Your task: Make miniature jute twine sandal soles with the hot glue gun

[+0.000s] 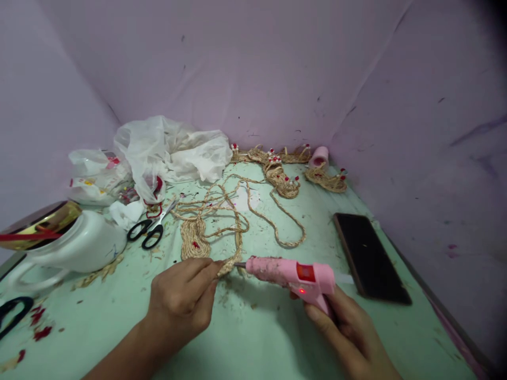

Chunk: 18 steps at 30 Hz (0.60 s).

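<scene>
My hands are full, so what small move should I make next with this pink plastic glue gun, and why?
Probably squeeze a little glue from the pink plastic glue gun onto the braided tan cord: your left hand pinches it, and your right hand holds the gun, red light lit, with its grey metal nozzle at or very near the cord.

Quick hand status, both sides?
Left hand: closed, pinching the braided cord between thumb and fingers.
Right hand: closed, holding the pink glue gun by its handle.
</scene>
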Each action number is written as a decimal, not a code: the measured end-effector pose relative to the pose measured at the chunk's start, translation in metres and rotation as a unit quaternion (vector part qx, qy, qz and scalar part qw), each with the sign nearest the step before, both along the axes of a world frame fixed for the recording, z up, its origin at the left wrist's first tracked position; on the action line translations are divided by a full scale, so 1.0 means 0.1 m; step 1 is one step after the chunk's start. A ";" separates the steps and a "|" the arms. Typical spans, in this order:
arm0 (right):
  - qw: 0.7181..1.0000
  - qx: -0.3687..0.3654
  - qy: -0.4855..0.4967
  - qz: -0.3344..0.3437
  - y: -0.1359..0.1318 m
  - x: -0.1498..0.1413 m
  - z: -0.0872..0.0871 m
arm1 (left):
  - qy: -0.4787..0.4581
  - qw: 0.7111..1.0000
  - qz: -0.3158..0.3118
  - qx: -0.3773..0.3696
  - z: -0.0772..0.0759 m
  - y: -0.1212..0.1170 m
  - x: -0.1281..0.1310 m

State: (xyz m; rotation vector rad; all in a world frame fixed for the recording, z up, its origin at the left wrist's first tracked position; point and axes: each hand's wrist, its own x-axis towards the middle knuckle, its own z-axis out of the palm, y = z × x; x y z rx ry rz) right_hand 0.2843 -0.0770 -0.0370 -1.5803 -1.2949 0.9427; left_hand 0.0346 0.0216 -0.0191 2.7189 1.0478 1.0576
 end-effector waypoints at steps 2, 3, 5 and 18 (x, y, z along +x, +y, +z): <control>1.000 -0.007 -0.007 0.027 0.00 0.05 -0.02 | 0.006 1.000 0.004 -0.005 0.00 0.00 0.00; 0.999 -0.008 -0.005 0.036 0.01 0.07 -0.02 | 0.007 1.000 0.005 -0.005 0.00 0.00 0.00; 1.000 -0.006 0.011 0.027 0.01 0.08 -0.03 | 0.007 1.000 0.005 -0.002 -0.01 0.00 -0.01; 0.953 -0.013 0.240 -0.185 0.74 0.67 0.44 | -0.022 0.998 0.000 0.051 -0.06 0.00 -0.03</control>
